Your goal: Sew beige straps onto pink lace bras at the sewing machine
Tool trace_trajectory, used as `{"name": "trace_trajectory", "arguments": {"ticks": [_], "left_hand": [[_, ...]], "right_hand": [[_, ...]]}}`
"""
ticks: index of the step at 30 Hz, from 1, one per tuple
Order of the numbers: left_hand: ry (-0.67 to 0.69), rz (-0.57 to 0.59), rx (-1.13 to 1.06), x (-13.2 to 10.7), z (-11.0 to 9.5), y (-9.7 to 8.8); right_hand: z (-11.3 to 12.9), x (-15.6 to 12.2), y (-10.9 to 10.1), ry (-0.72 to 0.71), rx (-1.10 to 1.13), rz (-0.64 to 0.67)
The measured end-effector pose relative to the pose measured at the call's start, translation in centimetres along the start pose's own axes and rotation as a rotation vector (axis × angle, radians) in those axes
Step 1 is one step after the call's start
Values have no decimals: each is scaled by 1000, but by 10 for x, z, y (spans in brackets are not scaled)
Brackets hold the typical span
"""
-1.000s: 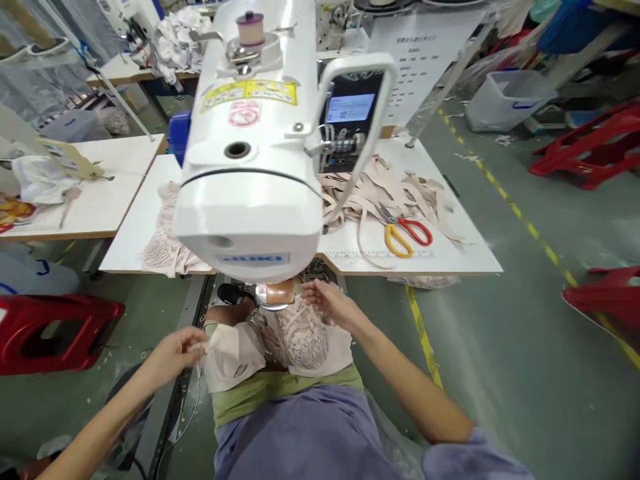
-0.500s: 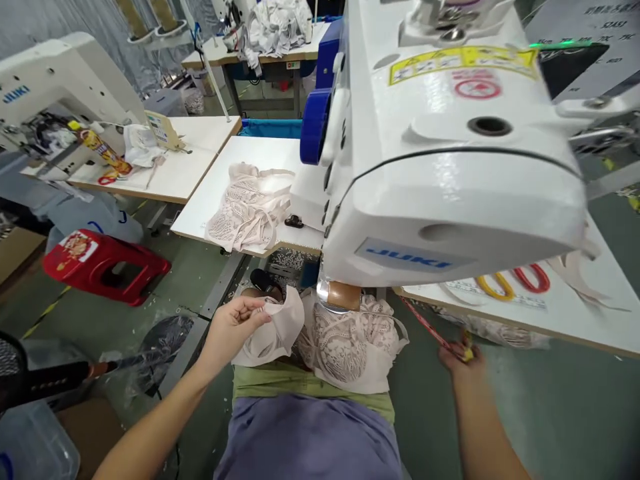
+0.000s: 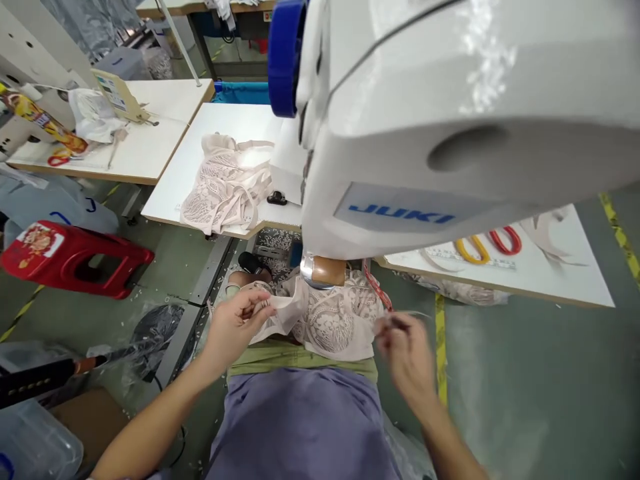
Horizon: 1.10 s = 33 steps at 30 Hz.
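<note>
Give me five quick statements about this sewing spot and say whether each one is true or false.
1. The left hand pinches an edge of the lace bra. True.
2. That bra lies on the floor. False: it lies across the person's lap, below the machine head.
3. The right hand is by the lower end of a red cord. True.
4. A blue stool stands at the left. False: the stool there is red.
5. A yellow and a red handle loop show on the tabletop at the right. True.
</note>
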<state>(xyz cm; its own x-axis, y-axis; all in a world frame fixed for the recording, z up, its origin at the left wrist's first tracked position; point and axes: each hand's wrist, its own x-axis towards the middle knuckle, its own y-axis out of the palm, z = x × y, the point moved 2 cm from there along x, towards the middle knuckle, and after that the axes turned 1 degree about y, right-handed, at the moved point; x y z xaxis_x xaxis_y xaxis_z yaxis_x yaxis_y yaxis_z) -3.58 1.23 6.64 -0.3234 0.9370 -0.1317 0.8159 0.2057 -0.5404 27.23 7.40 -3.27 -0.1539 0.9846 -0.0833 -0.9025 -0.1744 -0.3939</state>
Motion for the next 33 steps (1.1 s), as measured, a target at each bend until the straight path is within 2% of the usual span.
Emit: {"name": "trace_trajectory", "arguments": {"ticks": [2,3,4,7,11,16,21,26,28,30,33], "left_hand": [[25,2,18,-1,-2,4],[42,-4,37,-2,-3,5],[61,-14,64,-3,-3,6],[115,-39,131,-3,-4,6],[146,-50,139,-2,-3,4],[161,-54,140,-1,-3,3],[170,-34,166,-2,-2,5],[118,9,170,-4,5,9],[69,39,134,-5,11,12],[-10,93,74,-6,19,16],[-133,170,-56,-7,31,23]], "right_hand": [[50,-6,35,-199,-42,222],[71,-7,50,-273,-57,350],[89,-6,63,-322,-73,425],[116,-1,89,-329,-145,510],[117,3,100,-208,-139,552],[116,6,100,-125,-78,604],[114,8,100,-118,-95,609],[108,6,104,-136,-113,567],[108,6,101,-110,-35,558],[110,7,92,-32,133,526],[110,12,72,71,403,369]]}}
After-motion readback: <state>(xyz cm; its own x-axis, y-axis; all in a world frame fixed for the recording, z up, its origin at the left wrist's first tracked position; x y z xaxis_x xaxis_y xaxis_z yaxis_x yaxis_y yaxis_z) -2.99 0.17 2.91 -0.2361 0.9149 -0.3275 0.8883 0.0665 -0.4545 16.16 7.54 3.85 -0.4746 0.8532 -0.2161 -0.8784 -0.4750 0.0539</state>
